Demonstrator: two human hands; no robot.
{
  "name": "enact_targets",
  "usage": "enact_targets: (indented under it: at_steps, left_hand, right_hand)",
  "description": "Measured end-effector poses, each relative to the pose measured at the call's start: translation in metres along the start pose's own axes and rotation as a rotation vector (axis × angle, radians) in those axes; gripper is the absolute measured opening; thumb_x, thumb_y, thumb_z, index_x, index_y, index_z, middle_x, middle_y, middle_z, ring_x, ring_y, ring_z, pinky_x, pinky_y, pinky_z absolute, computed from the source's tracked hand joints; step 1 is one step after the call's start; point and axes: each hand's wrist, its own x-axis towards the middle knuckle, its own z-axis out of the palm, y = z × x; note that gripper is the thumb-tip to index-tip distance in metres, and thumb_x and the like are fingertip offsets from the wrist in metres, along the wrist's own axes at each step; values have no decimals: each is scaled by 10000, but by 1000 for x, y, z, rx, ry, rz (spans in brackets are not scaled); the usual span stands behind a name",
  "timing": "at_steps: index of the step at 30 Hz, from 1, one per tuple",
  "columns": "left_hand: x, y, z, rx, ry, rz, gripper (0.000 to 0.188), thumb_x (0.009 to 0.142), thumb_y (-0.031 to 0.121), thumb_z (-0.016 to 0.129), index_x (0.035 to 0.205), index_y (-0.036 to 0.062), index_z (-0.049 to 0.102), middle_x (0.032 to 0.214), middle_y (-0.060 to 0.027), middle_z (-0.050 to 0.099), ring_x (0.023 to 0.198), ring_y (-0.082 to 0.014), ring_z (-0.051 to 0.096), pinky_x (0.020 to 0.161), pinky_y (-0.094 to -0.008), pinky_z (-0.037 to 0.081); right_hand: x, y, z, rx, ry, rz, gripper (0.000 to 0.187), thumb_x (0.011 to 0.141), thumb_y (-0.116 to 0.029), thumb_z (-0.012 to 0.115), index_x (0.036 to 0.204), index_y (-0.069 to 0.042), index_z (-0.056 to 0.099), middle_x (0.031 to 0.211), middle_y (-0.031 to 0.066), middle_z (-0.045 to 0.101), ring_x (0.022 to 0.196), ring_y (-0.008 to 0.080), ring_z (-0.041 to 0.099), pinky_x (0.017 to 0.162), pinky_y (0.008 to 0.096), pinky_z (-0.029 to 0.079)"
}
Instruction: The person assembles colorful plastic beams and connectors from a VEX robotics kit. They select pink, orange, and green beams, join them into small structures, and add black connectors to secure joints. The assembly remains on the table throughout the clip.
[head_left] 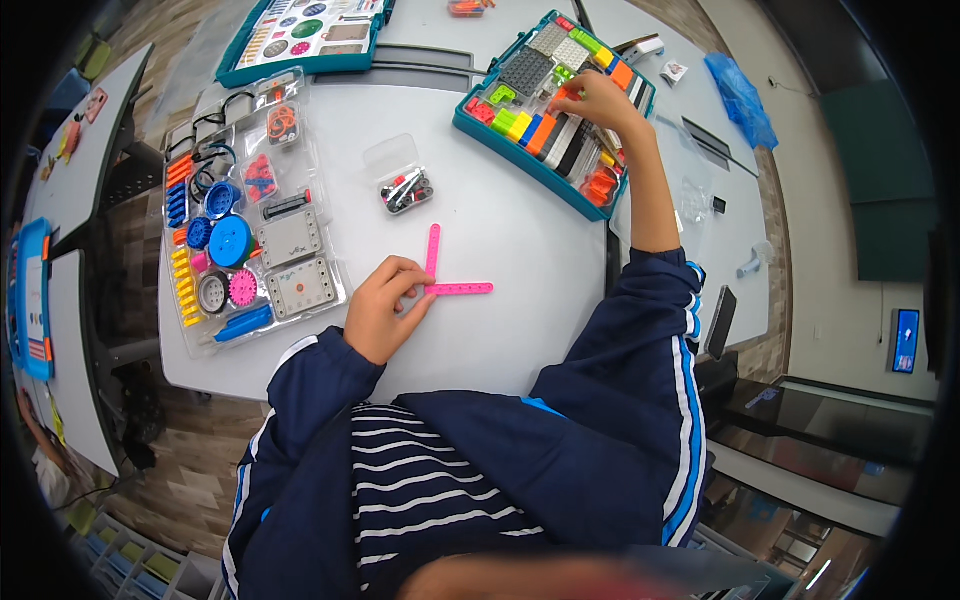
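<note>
My left hand (385, 305) pinches the corner where two pink perforated beams (466, 289) meet in an L shape over the table. One beam points away from me, the other to the right; whether they are joined is hidden by my fingertips. My right hand (603, 103) reaches over the teal case (530, 160) of sorted building parts, fingers pinched together above its middle. What they hold, if anything, cannot be made out. Green, yellow, orange, black and grey pieces fill the case. A small clear box (406, 190) of black, grey and red bits stands open beyond the beams.
At left lies a clear tray (335, 270) packed with wheels, gears, cables and grey modules. Another teal case (300, 68) stands behind it with a parts sheet. A blue plastic bag (740, 100) hangs at the far right table edge. The white table (500, 345) stretches in front of me.
</note>
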Motion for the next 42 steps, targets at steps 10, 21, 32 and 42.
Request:
enact_targets:
  at_steps: [10,21,32,42]
  left_hand:
    - [-5,-9,3,-14,6,55,208,867,27,774,1072,37,738,1069,-50,646,825,-127,632,664,-257,510]
    - [-10,-14,5,-37,15,79,178,878,38,776,1050,41,730,1065,-46,636,830,-129,640,683,-264,518]
    - [-10,-12,3,-40,12,69,175,884,33,760,1050,29,706,1035,-61,617,834,-168,651,707,-294,548]
    - [-7,-14,4,-54,31,46,320,833,-17,784,1144,31,729,1075,-73,655,806,-129,646,655,-251,519]
  right_hand:
    - [1,-3,-11,69,-39,49,448,903,-365,672,1133,6,774,1038,225,759,933,327,732,852,403,562]
    - [23,47,15,721,194,184,360,1075,-293,523,1168,-53,774,1095,52,758,988,151,676,871,304,518]
    - [41,61,-1,826,210,242,354,1090,-315,561,1200,-35,748,1109,28,750,991,80,664,782,241,527]
    - [13,37,2,926,473,18,273,1024,-210,697,1135,30,762,1054,68,771,892,133,721,811,286,590]
